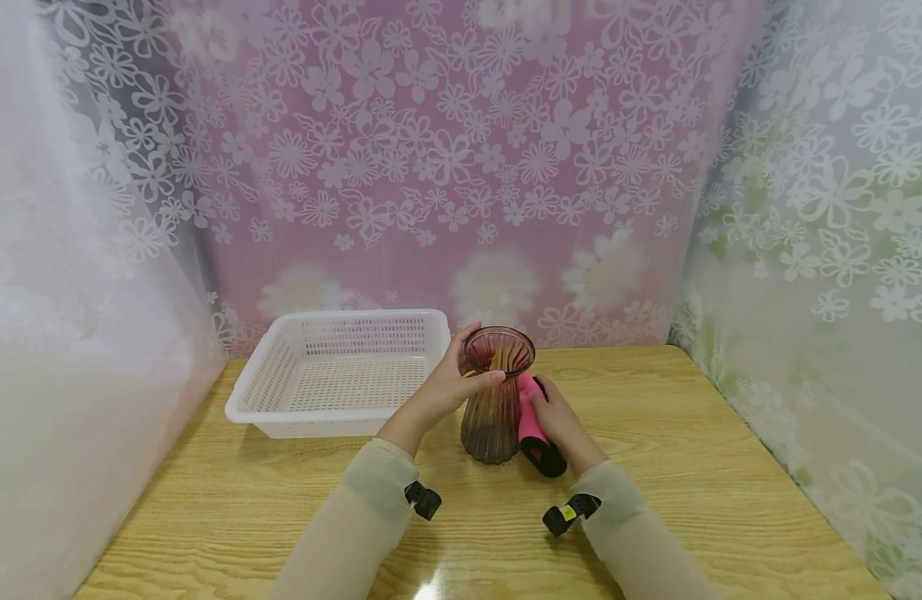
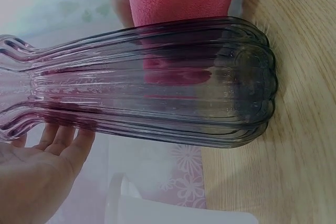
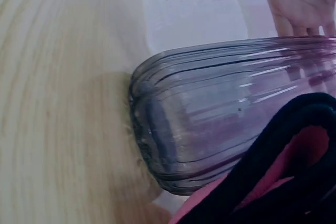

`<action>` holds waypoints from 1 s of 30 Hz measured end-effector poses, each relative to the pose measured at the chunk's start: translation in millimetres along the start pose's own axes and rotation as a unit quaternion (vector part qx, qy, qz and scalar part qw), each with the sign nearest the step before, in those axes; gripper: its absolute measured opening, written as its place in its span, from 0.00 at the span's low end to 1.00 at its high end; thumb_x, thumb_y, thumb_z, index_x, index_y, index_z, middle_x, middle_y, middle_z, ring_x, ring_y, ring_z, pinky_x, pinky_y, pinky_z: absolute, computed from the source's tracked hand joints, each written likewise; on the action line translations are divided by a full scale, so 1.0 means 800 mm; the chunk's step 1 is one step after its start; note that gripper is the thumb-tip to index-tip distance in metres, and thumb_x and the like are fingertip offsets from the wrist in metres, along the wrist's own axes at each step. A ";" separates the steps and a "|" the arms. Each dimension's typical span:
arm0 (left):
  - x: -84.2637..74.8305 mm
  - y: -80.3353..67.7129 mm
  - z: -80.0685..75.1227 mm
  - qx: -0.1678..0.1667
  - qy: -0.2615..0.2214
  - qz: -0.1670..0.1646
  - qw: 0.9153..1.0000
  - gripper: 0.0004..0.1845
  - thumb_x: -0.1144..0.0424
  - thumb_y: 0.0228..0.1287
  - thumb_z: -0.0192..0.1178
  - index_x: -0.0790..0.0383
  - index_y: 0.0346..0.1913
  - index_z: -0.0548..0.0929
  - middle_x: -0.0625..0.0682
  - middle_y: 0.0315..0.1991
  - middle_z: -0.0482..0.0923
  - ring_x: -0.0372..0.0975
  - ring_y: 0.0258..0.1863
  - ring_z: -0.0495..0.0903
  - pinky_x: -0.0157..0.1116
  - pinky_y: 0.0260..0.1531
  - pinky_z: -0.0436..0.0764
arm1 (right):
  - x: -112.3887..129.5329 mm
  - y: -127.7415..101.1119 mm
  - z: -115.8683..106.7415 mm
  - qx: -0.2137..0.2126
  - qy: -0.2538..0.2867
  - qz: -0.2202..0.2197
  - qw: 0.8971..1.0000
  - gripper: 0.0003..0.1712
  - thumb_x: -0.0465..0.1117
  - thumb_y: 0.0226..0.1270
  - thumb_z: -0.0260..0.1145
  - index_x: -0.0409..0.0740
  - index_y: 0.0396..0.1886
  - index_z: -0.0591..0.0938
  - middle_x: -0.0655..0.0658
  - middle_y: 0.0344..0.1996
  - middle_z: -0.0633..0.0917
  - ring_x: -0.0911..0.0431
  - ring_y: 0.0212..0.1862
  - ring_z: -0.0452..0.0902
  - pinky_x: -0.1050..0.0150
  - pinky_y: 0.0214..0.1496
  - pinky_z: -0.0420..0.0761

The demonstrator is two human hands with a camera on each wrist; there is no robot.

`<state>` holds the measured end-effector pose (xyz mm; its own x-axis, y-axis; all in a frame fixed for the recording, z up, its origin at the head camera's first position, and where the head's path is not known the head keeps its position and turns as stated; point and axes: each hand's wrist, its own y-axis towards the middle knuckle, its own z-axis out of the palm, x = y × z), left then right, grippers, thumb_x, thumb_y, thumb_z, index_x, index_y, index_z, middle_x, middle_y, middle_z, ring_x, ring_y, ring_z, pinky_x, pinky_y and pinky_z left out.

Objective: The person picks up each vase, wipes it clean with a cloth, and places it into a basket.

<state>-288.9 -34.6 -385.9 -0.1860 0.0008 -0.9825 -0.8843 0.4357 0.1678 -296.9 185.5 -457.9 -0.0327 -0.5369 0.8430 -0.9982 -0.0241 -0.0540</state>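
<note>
1. Head view: your left hand (image 1: 446,387) has its grip round the neck of the glass vase (image 1: 497,400), thumb across the front just under the flared rim, fingers behind. Your right hand (image 1: 562,421) has its grip round a pink and black tool (image 1: 533,427), held just beside the vase on its right and seemingly touching the glass. The vase stands upright on the wooden table (image 1: 694,467), near the middle. A white plastic basket (image 1: 337,371) sits on the table just to the left of the vase, close behind your left hand. Flowered lace curtains (image 1: 446,158) hang round the table on three sides.

2. Left wrist view: the ribbed vase (image 2: 157,85) fills the frame, its scalloped base on the table (image 2: 299,40). Your left hand (image 2: 37,169) shows palm and fingers (image 2: 79,145) lying against the narrow neck; the thumb is out of sight here. The pink part of the tool (image 2: 181,1) shows behind the glass and above it, with its black part at the top edge. A corner of the basket (image 2: 173,216) lies at the bottom.

3. Right wrist view: the vase (image 3: 220,114) again, base down on the table (image 3: 58,103). The tool's black and pink end (image 3: 283,171) crowds the lower right, right up against the glass. Your left hand (image 3: 302,1) shows beyond the vase, fingers going behind the neck. Your right hand is not seen here, so its grip cannot be judged from this view. The basket (image 3: 194,9) lies blurred beyond.
</note>
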 end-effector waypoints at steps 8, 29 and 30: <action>0.000 0.001 -0.001 -0.002 0.008 -0.007 1.000 0.48 0.55 0.64 0.69 0.33 0.78 0.49 0.53 0.74 0.61 0.48 0.75 0.58 0.51 0.71 0.61 | 0.007 -0.006 -0.016 -0.001 0.035 0.012 0.999 0.34 0.46 0.82 0.43 0.40 0.81 0.48 0.29 0.77 0.52 0.35 0.76 0.47 0.37 0.75 0.49; 0.001 0.001 0.000 0.003 -0.006 -0.006 1.000 0.49 0.58 0.65 0.69 0.35 0.79 0.48 0.56 0.73 0.62 0.47 0.75 0.59 0.50 0.72 0.59 | 0.057 -0.035 -0.065 -0.002 0.109 -0.012 0.994 0.35 0.49 0.84 0.42 0.53 0.83 0.42 0.35 0.79 0.47 0.38 0.76 0.50 0.39 0.74 0.53; 0.001 0.001 0.000 0.003 -0.006 -0.006 1.000 0.49 0.58 0.65 0.69 0.35 0.79 0.48 0.55 0.73 0.62 0.47 0.75 0.59 0.50 0.72 0.59 | 0.059 -0.037 -0.066 -0.003 0.108 -0.013 0.994 0.36 0.50 0.84 0.42 0.54 0.83 0.42 0.36 0.79 0.47 0.38 0.76 0.50 0.39 0.74 0.53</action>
<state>-289.8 -34.4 -386.4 -0.1701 0.0054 -0.9854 -0.8840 0.4411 0.1550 -271.1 205.6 -387.9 -0.0156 -0.3425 0.9394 -0.9992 -0.0298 -0.0274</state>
